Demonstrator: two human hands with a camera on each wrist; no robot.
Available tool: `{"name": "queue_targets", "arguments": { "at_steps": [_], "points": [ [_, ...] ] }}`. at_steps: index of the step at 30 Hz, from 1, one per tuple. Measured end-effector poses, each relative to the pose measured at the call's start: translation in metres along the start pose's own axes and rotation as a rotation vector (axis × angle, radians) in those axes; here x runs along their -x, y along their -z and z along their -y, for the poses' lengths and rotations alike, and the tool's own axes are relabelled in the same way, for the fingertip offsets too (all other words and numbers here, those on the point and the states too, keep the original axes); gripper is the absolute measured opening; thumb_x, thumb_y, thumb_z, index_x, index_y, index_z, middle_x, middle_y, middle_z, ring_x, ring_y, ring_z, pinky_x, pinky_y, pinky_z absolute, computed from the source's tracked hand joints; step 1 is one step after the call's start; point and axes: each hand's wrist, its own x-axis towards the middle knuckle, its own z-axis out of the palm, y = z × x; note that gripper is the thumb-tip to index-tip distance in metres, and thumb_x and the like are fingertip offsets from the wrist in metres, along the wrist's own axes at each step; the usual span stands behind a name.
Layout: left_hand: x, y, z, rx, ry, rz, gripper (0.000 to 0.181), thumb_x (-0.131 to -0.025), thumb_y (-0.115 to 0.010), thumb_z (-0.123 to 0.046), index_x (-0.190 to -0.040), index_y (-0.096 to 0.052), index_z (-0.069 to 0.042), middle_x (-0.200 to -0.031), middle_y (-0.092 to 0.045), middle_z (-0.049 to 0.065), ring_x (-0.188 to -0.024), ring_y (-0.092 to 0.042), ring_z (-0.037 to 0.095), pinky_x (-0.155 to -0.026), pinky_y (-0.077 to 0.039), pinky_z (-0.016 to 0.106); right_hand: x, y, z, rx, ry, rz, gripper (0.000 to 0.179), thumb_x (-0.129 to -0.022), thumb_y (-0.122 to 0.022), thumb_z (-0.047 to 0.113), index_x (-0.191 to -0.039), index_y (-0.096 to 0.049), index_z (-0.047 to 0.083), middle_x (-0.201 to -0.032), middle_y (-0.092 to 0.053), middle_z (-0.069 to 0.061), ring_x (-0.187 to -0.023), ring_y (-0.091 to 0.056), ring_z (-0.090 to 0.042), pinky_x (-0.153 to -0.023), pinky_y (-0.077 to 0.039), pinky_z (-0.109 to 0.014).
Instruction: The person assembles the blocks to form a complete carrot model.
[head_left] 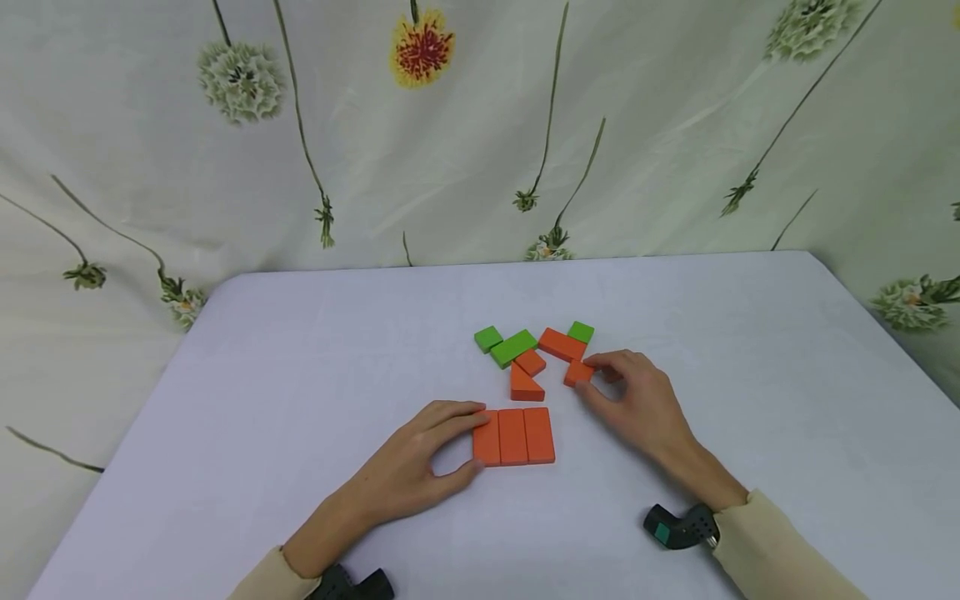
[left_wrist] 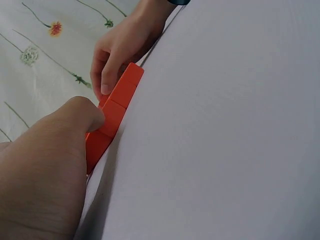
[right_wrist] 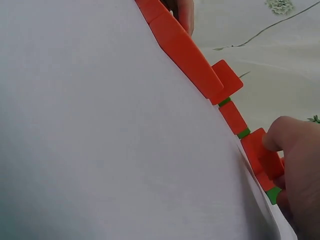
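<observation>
Square (head_left: 574,374) pinched by my right hand (head_left: 636,395) may skew the far orange bar (head_left: 561,344) if overpushed; left hand (head_left: 408,458), fingers extended, touches row (head_left: 513,437).

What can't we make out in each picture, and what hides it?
Head view: the black device beside the left sleeve, cut off by the bottom edge.
Left wrist view: the green blocks, apparently hidden behind the orange blocks.
Right wrist view: most of the left hand, cut off by the top edge.

A beige left sleeve (head_left: 276,577) and a matching right sleeve (head_left: 780,550) are meeting a black left wrist camera (head_left: 372,587) and an angular black right wrist camera (head_left: 684,529) bearing a teal square (head_left: 662,533).
</observation>
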Motion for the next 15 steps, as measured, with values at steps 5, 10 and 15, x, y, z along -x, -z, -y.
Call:
{"name": "queue_targets", "arguments": {
  "at_steps": [5, 10, 15],
  "points": [
    [0.0, 0.0, 0.0, 0.0, -0.005, -0.002, 0.054, -0.089, -0.081, -0.025, -0.14, -0.064, -0.016, -0.143, -0.06, -0.002, -0.133, -0.055, 0.015, -0.107, -0.052, 0.039, 0.0019, 0.0006, 0.0015, -0.04, 0.043, -0.03, 0.026, -0.084, -0.081, 0.012, -0.109, -0.074, 0.008, -0.099, -0.071, -0.002, -0.088, -0.062, -0.016, -0.077, -0.056, -0.037],
    [-0.0004, -0.0001, 0.0007, 0.006, -0.021, -0.012, 0.054, -0.088, -0.081, -0.024, -0.139, -0.065, -0.015, -0.143, -0.06, -0.001, -0.132, -0.055, 0.015, -0.107, -0.052, 0.038, 0.0042, -0.001, 0.0018, -0.128, 0.164, -0.06, 0.029, -0.08, -0.084, 0.009, -0.106, -0.072, 0.01, -0.098, -0.069, 0.003, -0.089, -0.061, -0.011, -0.079, -0.054, -0.025],
    [-0.0005, 0.0, 0.0008, 0.006, -0.025, -0.015, 0.054, -0.088, -0.081, -0.023, -0.139, -0.065, -0.015, -0.143, -0.06, -0.001, -0.132, -0.055, 0.015, -0.106, -0.053, 0.038, 0.0069, -0.0032, 0.0057, -0.211, 0.279, -0.038, 0.032, -0.077, -0.083, 0.007, -0.105, -0.07, 0.013, -0.097, -0.067, 0.007, -0.09, -0.059, -0.008, -0.079, -0.052, -0.02]
  ]
}}
